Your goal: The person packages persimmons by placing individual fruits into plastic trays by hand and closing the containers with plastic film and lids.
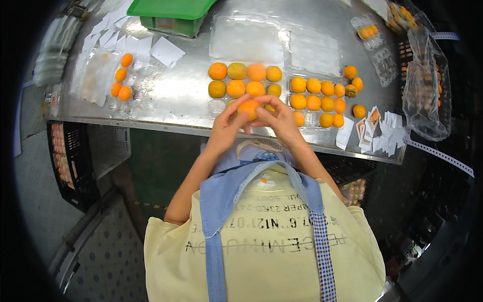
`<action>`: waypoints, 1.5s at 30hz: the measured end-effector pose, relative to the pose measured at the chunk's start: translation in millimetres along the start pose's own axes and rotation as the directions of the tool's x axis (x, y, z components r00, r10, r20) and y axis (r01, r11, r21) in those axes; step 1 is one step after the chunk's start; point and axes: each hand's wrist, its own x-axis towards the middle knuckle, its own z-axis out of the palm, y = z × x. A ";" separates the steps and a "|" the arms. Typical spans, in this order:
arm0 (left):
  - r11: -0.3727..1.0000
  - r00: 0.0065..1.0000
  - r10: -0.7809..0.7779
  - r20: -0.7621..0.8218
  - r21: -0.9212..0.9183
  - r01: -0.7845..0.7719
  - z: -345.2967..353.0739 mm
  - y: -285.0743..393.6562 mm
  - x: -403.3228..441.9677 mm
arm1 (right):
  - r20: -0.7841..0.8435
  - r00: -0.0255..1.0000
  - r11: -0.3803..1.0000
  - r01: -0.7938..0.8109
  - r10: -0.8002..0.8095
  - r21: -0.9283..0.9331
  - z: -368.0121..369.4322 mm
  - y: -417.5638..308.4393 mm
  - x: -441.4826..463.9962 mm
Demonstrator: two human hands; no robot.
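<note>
Between my two hands, above the near edge of the table, is an orange persimmon [248, 109]. The fingers of my left hand [227, 127] curl around its left side. From the right, my right hand [282, 123] pinches the fruit with thumb and fingertips. Just behind my hands lies a clear plastic tray [216, 106] with rows of persimmons [236, 89], some more yellow-green than others. My hands partly cover its front row. Beside it on the right, a second tray holds more persimmons [313, 102].
Loose persimmons [359, 111] and a pile of paper cards [385, 132] lie at the right. Further left are another part-filled tray [95, 75] and white papers [166, 52]. A green-lidded box [171, 10] stands at the back. Crates [75, 161] sit below the metal table's edge.
</note>
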 end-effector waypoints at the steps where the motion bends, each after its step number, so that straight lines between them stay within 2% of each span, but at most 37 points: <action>1: 0.999 0.999 -0.034 0.004 0.002 0.034 -5.6 0.5 0.4 | -0.007 0.999 0.997 -0.043 0.043 0.066 -1.7 0.6 0.0; 3: 0.998 0.998 -0.062 0.031 0.029 0.061 -5.4 -0.7 2.5 | -0.013 0.992 0.972 -0.124 0.129 0.201 -5.4 0.8 -0.1; 5: 0.995 0.997 -0.050 0.059 0.087 0.045 -6.3 -0.2 0.8 | -0.030 0.990 0.977 -0.133 0.140 0.168 -4.9 -1.4 -1.6; 8: 0.999 0.999 -0.026 0.027 -0.029 0.027 1.3 -5.7 2.1 | -0.037 0.989 0.980 -0.139 0.146 0.141 -6.8 -2.6 -2.1; 13: 0.998 0.998 -0.050 0.047 -0.044 0.052 -0.6 -4.0 4.6 | -0.028 0.990 0.983 -0.132 0.137 0.128 -9.1 -2.1 -3.4; 16: 0.997 0.997 -0.049 0.058 -0.062 0.052 -5.7 -8.7 6.0 | 0.035 0.999 0.998 -0.034 0.032 0.056 -7.7 2.8 -3.9; 19: 0.991 0.998 -0.051 0.023 -0.124 0.053 -3.9 -7.8 6.0 | 0.071 0.997 0.995 0.034 -0.027 -0.092 -7.6 4.6 -3.2; 22: 0.994 0.999 -0.020 -0.047 -0.104 0.015 -1.7 -14.4 7.0 | 0.034 0.988 0.969 0.157 -0.153 -0.192 -1.6 8.4 -3.5; 25: 0.994 0.998 -0.010 -0.063 -0.108 0.003 -1.2 -16.8 7.8 | 0.047 0.980 0.940 0.200 -0.194 -0.278 3.8 2.9 -5.6; 28: 0.984 0.999 -0.050 -0.008 -0.174 0.048 -5.6 -17.6 7.3 | 0.033 0.993 0.966 0.118 -0.113 -0.231 -2.0 6.3 -5.9; 31: 0.974 0.996 -0.077 0.037 -0.213 0.083 -11.4 -23.6 7.6 | 0.065 0.997 0.996 -0.042 0.047 -0.079 -6.6 -0.6 -5.9; 34: 0.968 0.996 -0.088 0.028 -0.233 0.092 -8.5 -19.7 7.2 | 0.089 0.993 0.997 -0.082 0.081 0.009 -9.4 -3.2 -5.6; 35: 0.966 0.996 -0.091 0.019 -0.240 0.093 -7.0 -17.4 6.8 | 0.091 0.995 0.998 -0.043 0.048 -0.050 -8.7 -3.5 -6.2; 40: 0.995 0.995 -0.100 0.008 0.007 0.100 -8.7 -21.7 5.3 | 0.087 0.988 0.931 0.150 -0.128 -0.332 -7.3 2.7 -13.3; 41: 0.994 0.994 -0.105 0.002 0.039 0.105 -10.9 -23.8 5.5 | 0.056 0.992 0.945 0.121 -0.109 -0.304 -11.2 3.3 -15.6; 44: 0.995 0.989 0.037 -0.143 -0.083 -0.049 -25.8 -20.6 12.5 | -0.046 0.998 0.977 0.030 -0.041 -0.213 -38.2 1.1 -26.0; 45: 0.994 0.979 0.101 -0.178 0.064 -0.091 -30.5 -18.3 13.5 | -0.085 0.996 0.984 -0.004 -0.012 -0.180 -51.4 0.4 -30.5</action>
